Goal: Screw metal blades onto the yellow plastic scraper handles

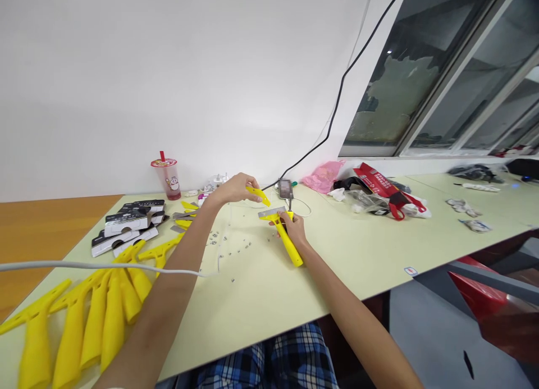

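Yellow handles [84,321] lie in a pile near the left edge of the table [357,260]. Farther out, the right hand [295,229] grips a yellow scraper [285,237] by its handle. It looks light and stiff; its metal blade may be sharp. The left hand [236,188] pinches a small yellow piece [259,195] just above it

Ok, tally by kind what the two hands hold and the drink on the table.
Yellow scraper handle with a metal blade, in the right hand: 1
Small yellow plastic piece, in the left hand: 1
Plastic drink cup with a red straw: 1
Total: 3
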`<state>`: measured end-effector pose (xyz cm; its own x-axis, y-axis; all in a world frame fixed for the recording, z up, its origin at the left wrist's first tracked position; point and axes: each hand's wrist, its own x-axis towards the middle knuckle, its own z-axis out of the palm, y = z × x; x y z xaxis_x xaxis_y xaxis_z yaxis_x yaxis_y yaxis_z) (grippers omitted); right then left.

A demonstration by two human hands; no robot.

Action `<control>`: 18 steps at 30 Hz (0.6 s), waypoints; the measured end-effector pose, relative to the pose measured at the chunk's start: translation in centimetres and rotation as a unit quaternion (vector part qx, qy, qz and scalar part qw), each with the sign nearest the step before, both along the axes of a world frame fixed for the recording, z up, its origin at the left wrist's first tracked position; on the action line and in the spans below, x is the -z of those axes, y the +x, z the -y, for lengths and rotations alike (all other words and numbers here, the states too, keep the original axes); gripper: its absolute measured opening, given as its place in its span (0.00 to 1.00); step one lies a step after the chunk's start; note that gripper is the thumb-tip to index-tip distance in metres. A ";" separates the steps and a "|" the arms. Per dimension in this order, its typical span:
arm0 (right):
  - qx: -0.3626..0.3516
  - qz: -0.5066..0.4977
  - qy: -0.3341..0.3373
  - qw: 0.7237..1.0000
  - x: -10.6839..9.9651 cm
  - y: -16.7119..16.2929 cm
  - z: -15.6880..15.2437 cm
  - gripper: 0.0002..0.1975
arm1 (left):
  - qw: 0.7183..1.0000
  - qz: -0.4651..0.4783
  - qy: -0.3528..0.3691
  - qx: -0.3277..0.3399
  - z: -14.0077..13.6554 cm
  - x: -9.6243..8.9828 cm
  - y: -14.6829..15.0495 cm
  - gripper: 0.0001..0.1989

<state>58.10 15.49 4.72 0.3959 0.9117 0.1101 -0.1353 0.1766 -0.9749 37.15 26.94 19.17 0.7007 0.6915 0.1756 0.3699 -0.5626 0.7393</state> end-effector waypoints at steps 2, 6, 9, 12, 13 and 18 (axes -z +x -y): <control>-0.003 0.001 -0.003 1.000 0.0 0.0 0.0 0.18 | 0.999 -0.023 -0.013 0.037 -0.3 0.4 0.2 0.16; -0.016 0.006 -0.012 1.000 0.2 0.1 -0.1 0.16 | 0.987 -0.074 -0.028 0.138 -0.7 1.1 0.4 0.16; -0.034 0.009 -0.020 0.999 0.3 0.2 -0.2 0.16 | 0.977 -0.126 -0.032 0.169 -0.6 1.0 0.3 0.15; -0.066 0.016 -0.030 0.997 0.2 0.1 0.0 0.17 | 0.968 -0.179 -0.035 0.172 -0.1 0.6 0.1 0.14; -0.079 0.019 -0.033 0.996 0.2 -0.1 0.1 0.18 | 0.966 -0.193 -0.043 0.168 0.0 0.5 0.1 0.14; -0.144 0.034 -0.042 0.988 -0.1 -1.0 0.7 0.20 | 0.961 -0.216 -0.063 0.163 0.1 1.0 0.6 0.17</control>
